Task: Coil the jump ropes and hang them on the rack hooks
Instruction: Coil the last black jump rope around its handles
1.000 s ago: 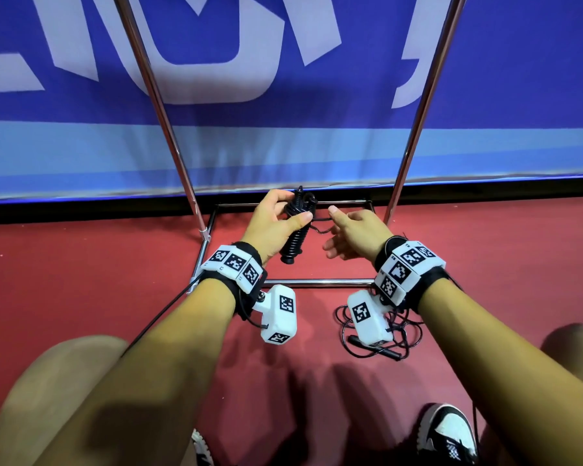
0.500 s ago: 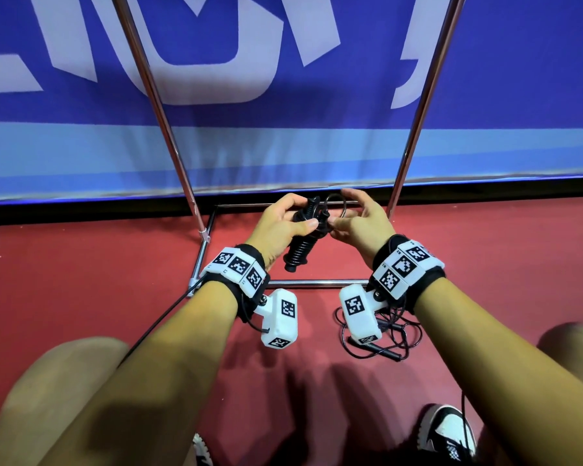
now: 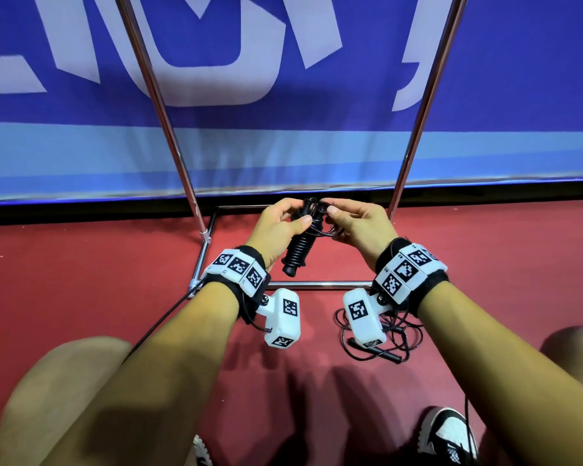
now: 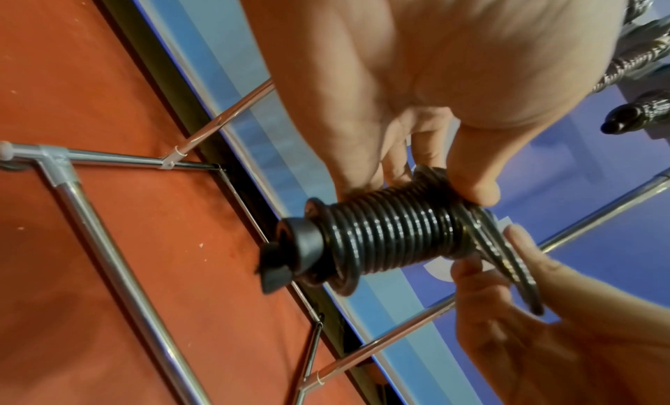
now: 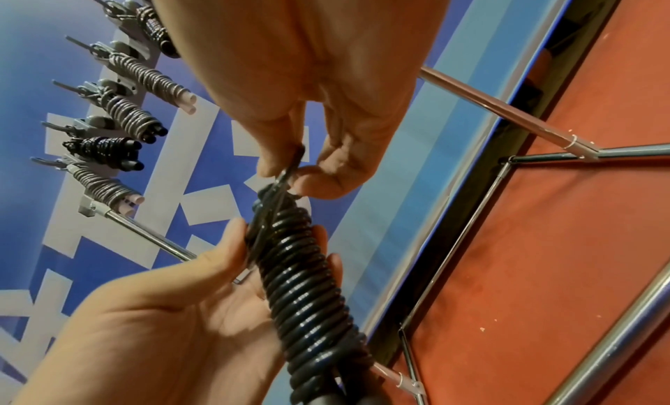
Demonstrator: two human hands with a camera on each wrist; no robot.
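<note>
Currently, centre of head view: left hand (image 3: 276, 227) fingers curled round black coiled jump rope (image 3: 298, 245), thumb pressing the windings | right hand (image 3: 357, 223) thumb and fingertips pinching the rope's loose loop at the bundle's top | second jump rope (image 3: 381, 338) loose on red floor (image 3: 81, 280), lower right | rack (image 3: 320, 284) base behind hands.

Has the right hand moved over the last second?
Yes. The right hand moved left and up, away from the rack's right pole, closing onto the coiled black jump rope.
</note>
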